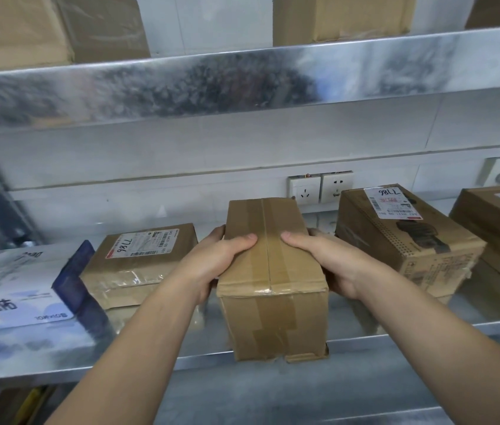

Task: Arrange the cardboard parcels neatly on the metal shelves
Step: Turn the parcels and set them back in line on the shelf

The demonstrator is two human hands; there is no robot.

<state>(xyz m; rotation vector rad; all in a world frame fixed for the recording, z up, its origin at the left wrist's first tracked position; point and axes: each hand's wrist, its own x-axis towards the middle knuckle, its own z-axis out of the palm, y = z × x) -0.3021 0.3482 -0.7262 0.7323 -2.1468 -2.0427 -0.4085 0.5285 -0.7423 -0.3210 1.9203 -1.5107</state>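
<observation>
Fingers of the left hand and right hand clasp the taped brown cardboard parcel by its sides (likely to square it) at the shiny metal shelf edge.

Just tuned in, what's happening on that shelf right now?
A person grips a taped parcel from both sides, left hand and right hand, thumbs on top. It sits on the middle metal shelf in the gap between the left labelled parcel and the right labelled parcel. Its near end is at the shelf's front lip, ahead of its neighbours, so it is not yet lined up. A white-and-blue carton lies at the far left.
</observation>
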